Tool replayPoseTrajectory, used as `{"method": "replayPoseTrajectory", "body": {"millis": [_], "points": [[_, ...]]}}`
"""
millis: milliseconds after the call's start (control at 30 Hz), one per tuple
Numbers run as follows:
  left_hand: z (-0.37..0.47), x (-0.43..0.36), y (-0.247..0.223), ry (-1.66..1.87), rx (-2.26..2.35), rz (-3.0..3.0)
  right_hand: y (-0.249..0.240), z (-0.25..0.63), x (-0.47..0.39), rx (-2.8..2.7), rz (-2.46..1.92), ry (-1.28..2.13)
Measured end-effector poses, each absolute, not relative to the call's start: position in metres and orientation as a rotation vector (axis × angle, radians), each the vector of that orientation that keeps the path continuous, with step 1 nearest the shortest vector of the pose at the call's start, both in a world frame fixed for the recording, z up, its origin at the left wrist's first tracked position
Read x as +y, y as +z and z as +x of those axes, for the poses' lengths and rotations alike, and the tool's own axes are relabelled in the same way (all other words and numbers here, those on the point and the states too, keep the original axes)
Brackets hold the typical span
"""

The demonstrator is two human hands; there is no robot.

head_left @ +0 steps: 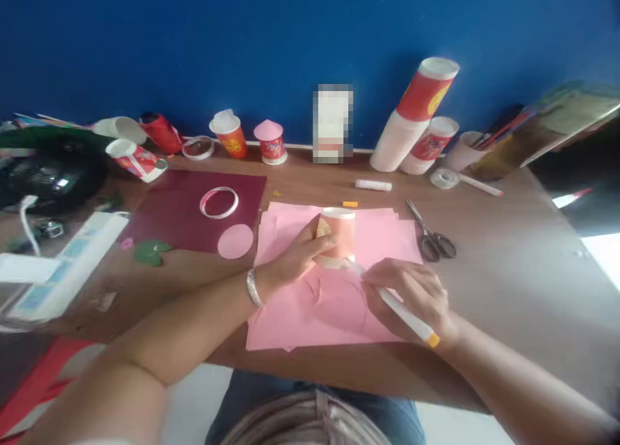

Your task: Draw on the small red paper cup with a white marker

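Observation:
My left hand (312,245) is wrapped round an orange paper cup (343,233) with a gold print and pale rims. The cup stands or hovers over a stack of pink paper sheets (290,322); whether it touches them I cannot tell. Between the fingers of my right hand (411,290) sits a white marker (404,316) with an orange end. Its tip points at the cup's lower rim, where the view is blurred. Above the cup lies a small orange cap (349,204). Faint curved lines run across the top pink sheet.
Scissors (431,238) lie right of the paper. A maroon sheet (179,206) with a white ring (219,203) and a pink disc (235,241) is at left. Along the wall stand a cone-topped cup (271,141), stacked cups (402,135) and a tape roll (444,177). A power strip (72,264) lies far left.

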State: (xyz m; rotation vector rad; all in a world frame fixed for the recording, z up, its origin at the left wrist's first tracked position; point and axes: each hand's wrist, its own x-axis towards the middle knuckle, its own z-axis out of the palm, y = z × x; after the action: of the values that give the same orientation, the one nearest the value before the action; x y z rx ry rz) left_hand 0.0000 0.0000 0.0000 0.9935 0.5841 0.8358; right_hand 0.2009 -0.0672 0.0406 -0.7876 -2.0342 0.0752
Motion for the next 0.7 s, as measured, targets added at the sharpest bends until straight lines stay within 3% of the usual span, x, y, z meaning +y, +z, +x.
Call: {"method": "replayPoseTrajectory", "body": {"millis": [700], "points": [[0.0036, 0.0, 0.0021, 0.823, 0.557, 1.026, 0.0443, 0.2069, -0.0723, -2.055, -0.77, 0.088]]}}
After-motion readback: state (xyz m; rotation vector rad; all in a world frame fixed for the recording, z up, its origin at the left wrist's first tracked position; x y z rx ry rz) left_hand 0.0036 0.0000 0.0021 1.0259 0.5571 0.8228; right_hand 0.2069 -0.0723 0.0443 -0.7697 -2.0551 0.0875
